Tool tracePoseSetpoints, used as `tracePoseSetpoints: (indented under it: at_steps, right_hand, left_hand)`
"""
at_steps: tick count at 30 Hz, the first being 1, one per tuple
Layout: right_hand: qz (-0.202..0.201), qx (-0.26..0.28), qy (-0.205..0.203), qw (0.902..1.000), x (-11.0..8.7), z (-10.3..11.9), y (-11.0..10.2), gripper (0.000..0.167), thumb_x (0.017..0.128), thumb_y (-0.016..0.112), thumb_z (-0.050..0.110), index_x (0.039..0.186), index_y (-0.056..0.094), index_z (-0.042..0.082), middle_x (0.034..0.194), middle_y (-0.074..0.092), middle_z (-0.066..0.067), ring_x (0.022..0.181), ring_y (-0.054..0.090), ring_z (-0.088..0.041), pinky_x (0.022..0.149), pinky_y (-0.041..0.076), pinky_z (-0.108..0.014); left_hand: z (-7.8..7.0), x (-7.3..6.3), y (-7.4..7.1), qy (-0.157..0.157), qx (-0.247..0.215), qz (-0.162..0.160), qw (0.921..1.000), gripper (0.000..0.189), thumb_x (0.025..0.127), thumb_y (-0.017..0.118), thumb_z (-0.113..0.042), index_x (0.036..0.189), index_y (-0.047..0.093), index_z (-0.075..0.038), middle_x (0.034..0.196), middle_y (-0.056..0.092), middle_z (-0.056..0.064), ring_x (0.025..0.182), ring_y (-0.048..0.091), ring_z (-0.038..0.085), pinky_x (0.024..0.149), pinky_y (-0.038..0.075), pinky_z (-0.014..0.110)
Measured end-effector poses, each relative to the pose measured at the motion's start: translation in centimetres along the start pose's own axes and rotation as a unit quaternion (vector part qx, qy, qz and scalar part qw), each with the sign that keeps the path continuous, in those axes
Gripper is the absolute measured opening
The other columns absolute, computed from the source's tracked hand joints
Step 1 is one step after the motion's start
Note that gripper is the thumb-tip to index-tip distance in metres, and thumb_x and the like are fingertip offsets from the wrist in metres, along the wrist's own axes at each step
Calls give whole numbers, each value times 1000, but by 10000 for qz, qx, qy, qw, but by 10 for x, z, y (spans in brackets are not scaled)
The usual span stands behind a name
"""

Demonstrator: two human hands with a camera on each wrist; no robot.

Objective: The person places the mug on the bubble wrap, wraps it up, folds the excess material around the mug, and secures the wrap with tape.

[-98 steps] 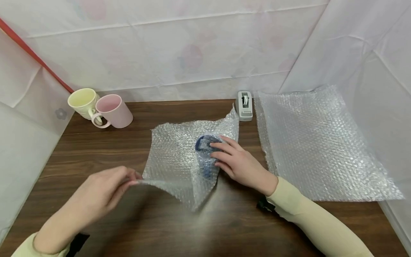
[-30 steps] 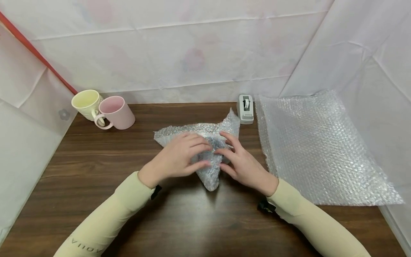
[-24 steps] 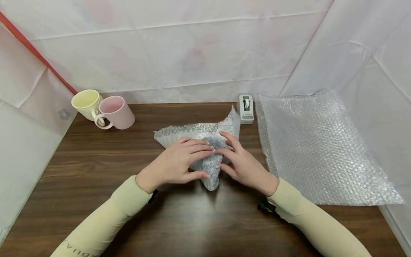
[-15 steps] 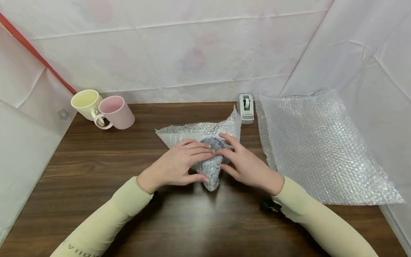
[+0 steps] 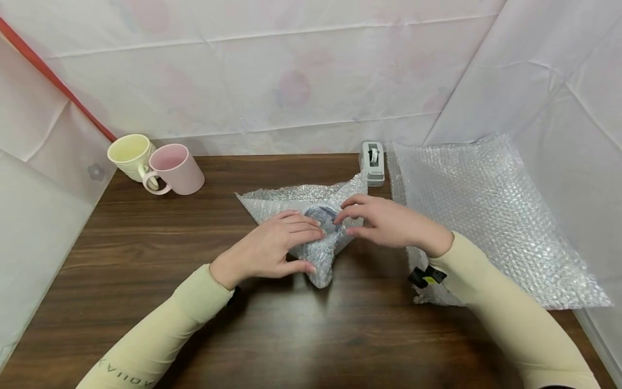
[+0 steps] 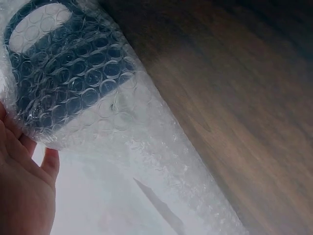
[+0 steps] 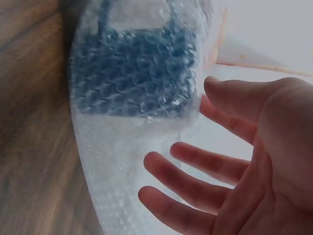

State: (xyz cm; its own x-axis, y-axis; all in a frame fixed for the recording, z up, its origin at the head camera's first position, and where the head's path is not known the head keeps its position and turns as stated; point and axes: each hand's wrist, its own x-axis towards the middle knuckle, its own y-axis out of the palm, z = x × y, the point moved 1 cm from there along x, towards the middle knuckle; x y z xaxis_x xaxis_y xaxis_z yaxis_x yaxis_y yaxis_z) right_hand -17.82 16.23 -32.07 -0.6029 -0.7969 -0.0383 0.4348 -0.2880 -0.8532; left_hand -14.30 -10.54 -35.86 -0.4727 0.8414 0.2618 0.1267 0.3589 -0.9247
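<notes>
A dark blue mug [image 5: 324, 215] stands on the table, partly wrapped in a sheet of bubble wrap [image 5: 318, 270]. In the left wrist view the blue mug [image 6: 73, 73] and its handle show through the clear bubbles. My left hand [image 5: 272, 246] holds the wrap against the mug's left side, fingers over the rim and thumb on the near side. On the mug's right, my right hand [image 5: 384, 219] hovers near the rim with its fingers spread and loosely bent. The right wrist view shows nothing between the fingers of the right hand [image 7: 254, 152]. Loose wrap corners stick out at the back.
A yellow mug [image 5: 130, 154] and a pink mug [image 5: 182, 170] stand at the back left. Behind the right hand is a tape dispenser [image 5: 373, 165]. More bubble wrap [image 5: 486, 216] lies at the right, under the right forearm. A curtain [image 5: 272, 81] hangs behind the table.
The left hand has brought its wrap edge over the mug and stays there. The right hand has just let go of the mug's right side and moved back and right.
</notes>
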Motion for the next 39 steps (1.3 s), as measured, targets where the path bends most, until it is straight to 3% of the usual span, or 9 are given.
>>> tracePoseSetpoints:
  at_steps: [6,12,16,22,27,30,33,36,39]
  right_hand:
    - [-308,-245,650,9971,23,-16,-19,37,97,66,23,130,62,8,133,58,-10,98,64,-23,87,53,-43]
    - [-180,-580,1735,9830,34,-44,-26,51,101,59,28,146,48,10,151,37,-20,122,54,-38,101,42,-57]
    - [-68,-445,1836,9820,34,-56,-23,37,102,56,32,127,61,5,128,56,-19,110,58,-35,96,45,-54]
    - [-1219,-225,1918,9736,25,-62,-19,46,105,51,34,66,54,10,64,50,-6,62,49,-24,64,43,-39]
    - [-2132,453,2146,9521,16,-57,-19,28,88,76,23,102,66,1,106,62,-16,76,56,-26,73,47,-41]
    - [-2279,1661,2469,9271,10,-57,-17,65,81,82,17,137,51,-1,140,46,-20,86,58,-27,80,49,-40]
    - [-2238,3257,2750,8765,4,-57,-14,78,83,80,12,148,39,-2,152,36,-20,102,58,-28,89,49,-36]
    - [-2090,4579,2944,8124,-2,-56,-12,76,87,76,7,148,34,-7,154,34,-21,123,50,-28,103,43,-34]
    - [-1969,5236,2863,7779,-6,-54,-10,51,93,69,6,137,47,-9,144,49,-16,127,48,-24,106,41,-36]
  left_hand:
    - [1,-2,2,-10,2,29,10000,69,97,44,-66,135,61,-11,136,60,2,132,48,18,117,24,42]
    - [2,-2,2,-26,-194,40,9998,69,97,45,-65,135,61,-10,138,59,4,134,46,19,117,23,44]
    - [3,-2,3,54,-320,-7,9995,69,97,46,-65,134,61,-9,138,59,5,134,46,20,118,23,43]
    - [3,-2,4,98,-352,-51,9993,69,97,46,-64,133,62,-8,137,59,5,134,46,20,118,23,44]
    - [4,-2,4,70,-345,-45,9994,69,97,46,-64,133,62,-8,137,59,5,133,47,20,118,23,45]
    - [4,-3,4,85,-343,-64,9994,68,97,47,-63,133,62,-8,136,59,5,133,47,21,118,22,45]
    - [4,-3,5,101,-334,-100,9993,68,97,46,-63,133,62,-8,136,59,6,133,47,21,118,22,45]
    - [4,-2,5,107,-311,-129,9994,68,97,45,-64,133,62,-8,136,60,6,133,47,20,118,23,45]
    - [4,-1,5,112,-294,-144,9994,68,97,45,-64,133,62,-8,136,60,6,133,47,20,117,24,44]
